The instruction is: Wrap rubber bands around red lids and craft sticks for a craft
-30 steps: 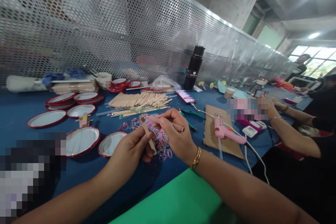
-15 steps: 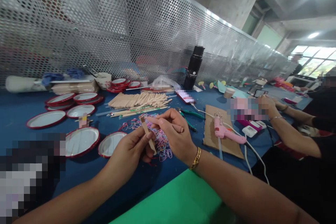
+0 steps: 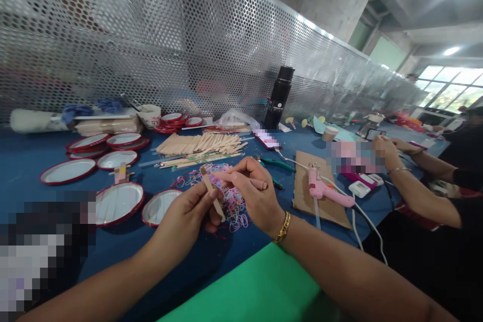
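My left hand (image 3: 193,207) is closed around a wooden craft stick (image 3: 216,205), pinched between thumb and fingers and held tilted. The stick's upper end is brown. In my right hand (image 3: 258,201) is a slim pinkish marker (image 3: 259,183), gripped like a pen, its tip pointing at the stick's brown end. Whether the tip touches the wood I cannot tell. Beneath both hands lies a tangle of coloured strings (image 3: 237,211), partly hidden by them. Behind it is a pile of wooden craft sticks (image 3: 188,144).
Several red-rimmed white lids (image 3: 119,204) lie at left. A pink glue gun (image 3: 320,188) rests on cardboard (image 3: 302,204) at right, with green-handled pliers (image 3: 277,163) nearby. A black bottle (image 3: 279,98) stands behind. Green sheet (image 3: 241,287) is in front; a co-worker's hands (image 3: 387,153) are farther right.
The marker in my right hand has shifted slightly, its back end now a little farther right. My left hand keeps the craft stick in nearly the same place.
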Available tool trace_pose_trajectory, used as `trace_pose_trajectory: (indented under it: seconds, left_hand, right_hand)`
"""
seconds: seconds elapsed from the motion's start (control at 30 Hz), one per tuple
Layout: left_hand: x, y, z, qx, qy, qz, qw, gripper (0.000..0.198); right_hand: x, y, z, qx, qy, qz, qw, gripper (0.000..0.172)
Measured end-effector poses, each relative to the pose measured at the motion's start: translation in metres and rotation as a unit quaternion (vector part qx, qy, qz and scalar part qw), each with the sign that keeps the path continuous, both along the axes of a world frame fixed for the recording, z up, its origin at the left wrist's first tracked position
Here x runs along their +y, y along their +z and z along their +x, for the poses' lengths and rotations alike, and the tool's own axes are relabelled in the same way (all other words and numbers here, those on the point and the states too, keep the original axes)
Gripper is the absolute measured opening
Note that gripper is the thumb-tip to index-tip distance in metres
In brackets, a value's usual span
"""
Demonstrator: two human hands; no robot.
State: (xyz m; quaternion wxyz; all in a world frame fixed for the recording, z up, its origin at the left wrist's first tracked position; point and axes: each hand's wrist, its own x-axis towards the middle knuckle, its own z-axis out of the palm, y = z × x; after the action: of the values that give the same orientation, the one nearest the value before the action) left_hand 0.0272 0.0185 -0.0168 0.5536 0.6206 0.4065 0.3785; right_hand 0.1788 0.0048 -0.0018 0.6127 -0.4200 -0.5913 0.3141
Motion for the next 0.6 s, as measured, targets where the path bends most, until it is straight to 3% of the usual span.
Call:
trace_pose_trajectory:
  seconds: [0.2,0.6]
  left_hand:
    - [0.0004,-0.0012,0.0010,0.005,-0.001,-0.002,1.000,0.034]
    - [-0.0010,-0.0020,0.0003,0.000,0.002,-0.005,1.000,0.037]
  right_hand:
    - [0.0010,-0.0056,0.0005,-0.028,0.010,0.004,1.000,0.010]
    - [-0.0008,0.0005,-0.0021,-0.020,0.012,-0.002,1.000,0.013]
